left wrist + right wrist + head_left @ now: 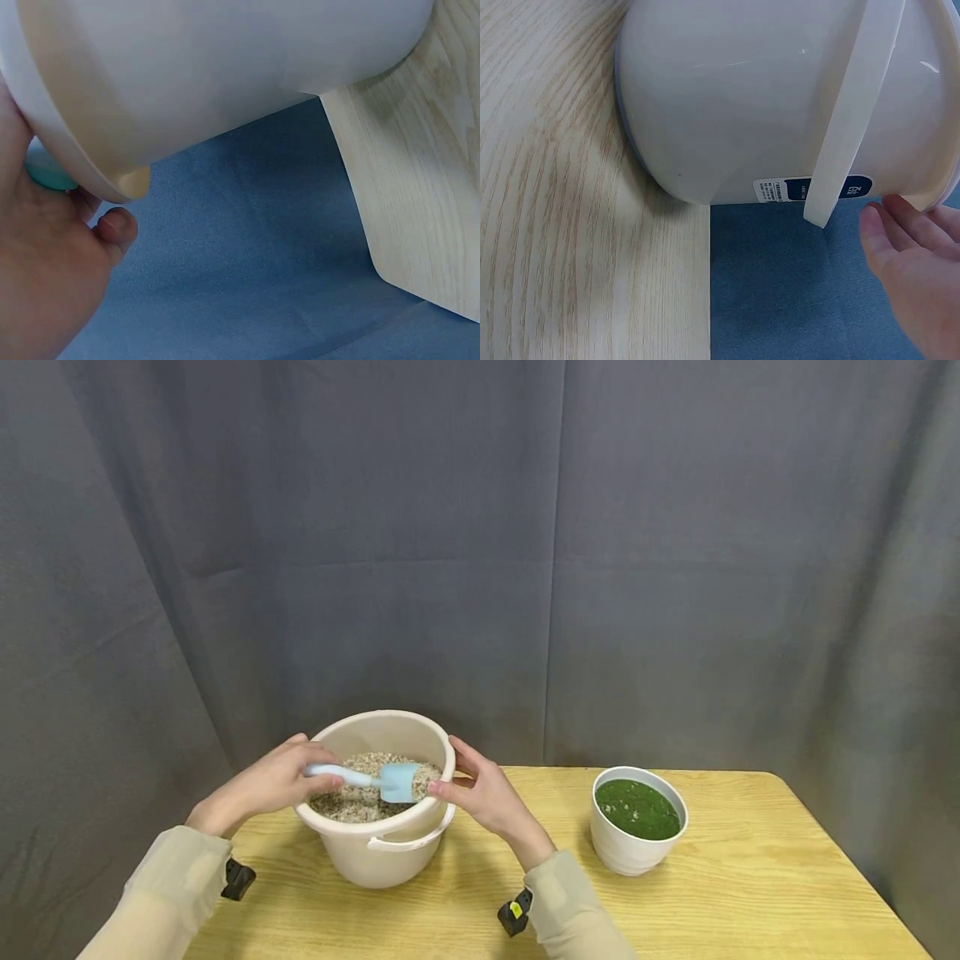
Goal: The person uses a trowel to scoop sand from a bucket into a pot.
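Observation:
A cream bucket stands on the table, with pale, grainy material inside. Over that material lies the light-blue blade of a small hand trowel. At the bucket's left rim, my left hand holds the trowel's pale handle between thumb and fingers. The left wrist view shows the teal end of the trowel beside the palm, close under the rim. Across the bucket, my right hand grips the right rim, its thumb over the edge and other fingers outside. The bucket's handle hangs down its side.
To the right, a white pot holds green material with a few pale specks on top. Both stand on a light wooden table. A grey curtain hangs behind the table's back edge.

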Demonstrator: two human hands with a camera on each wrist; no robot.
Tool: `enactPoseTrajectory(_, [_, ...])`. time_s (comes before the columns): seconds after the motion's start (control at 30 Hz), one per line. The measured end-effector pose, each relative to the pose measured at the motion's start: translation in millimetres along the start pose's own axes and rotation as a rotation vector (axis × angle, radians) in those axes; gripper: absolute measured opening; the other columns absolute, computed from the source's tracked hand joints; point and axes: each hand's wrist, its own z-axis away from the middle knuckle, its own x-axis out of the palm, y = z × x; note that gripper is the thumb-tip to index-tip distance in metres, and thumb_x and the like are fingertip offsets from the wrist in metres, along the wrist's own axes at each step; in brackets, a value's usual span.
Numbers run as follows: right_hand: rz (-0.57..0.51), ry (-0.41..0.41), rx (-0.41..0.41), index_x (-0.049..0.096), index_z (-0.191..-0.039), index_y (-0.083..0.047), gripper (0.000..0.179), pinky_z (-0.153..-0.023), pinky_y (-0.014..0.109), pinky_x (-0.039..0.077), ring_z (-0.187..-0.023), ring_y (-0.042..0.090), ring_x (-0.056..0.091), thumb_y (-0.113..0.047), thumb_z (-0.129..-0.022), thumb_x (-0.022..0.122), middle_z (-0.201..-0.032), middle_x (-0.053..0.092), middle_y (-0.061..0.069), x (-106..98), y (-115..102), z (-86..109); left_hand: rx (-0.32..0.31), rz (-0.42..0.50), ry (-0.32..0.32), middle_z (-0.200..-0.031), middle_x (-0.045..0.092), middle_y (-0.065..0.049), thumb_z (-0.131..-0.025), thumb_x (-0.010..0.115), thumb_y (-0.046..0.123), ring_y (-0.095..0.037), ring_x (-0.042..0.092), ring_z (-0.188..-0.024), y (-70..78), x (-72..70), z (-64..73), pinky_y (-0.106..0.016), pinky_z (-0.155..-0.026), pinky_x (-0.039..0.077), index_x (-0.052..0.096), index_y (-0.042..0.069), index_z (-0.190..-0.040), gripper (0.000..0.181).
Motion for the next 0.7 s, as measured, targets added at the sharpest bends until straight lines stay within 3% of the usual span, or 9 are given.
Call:
enactPoseTrajectory(0.37, [-0.015,0.007,0.023,0.021,-0.152,0.005,0.082,-0.09,0.036,0.05,-0.121,0.045,0.051,-0.005,-0.088,0.072,-0.142,0.043,0.031,1,-1,2.7,-0.023,0.05,0.015,-0.097,0.066,0.012,-0.091,0.07,0.027,-0.009,0.043,-0.077,0.2,-4.5,5.4,-0.028,-0.067,0.038,0.075,0.018,-0.102,0.014])
enactPoseTrajectory(0.7, [0.004,-0.008,0.01,0.023,-0.151,0.005,0.081,-0.09,0.036,0.05,-0.118,0.045,0.053,-0.006,-0.088,0.072,-0.141,0.044,0.029,4,-4,3.5,-0.049,0.036,0.059,-0.089,0.063,0.017,-0.091,0.071,0.029,-0.009,0.045,-0.077,-1.1,-9.6,12.2,-0.029,-0.067,0.038,0.075,0.02,-0.101,0.014])
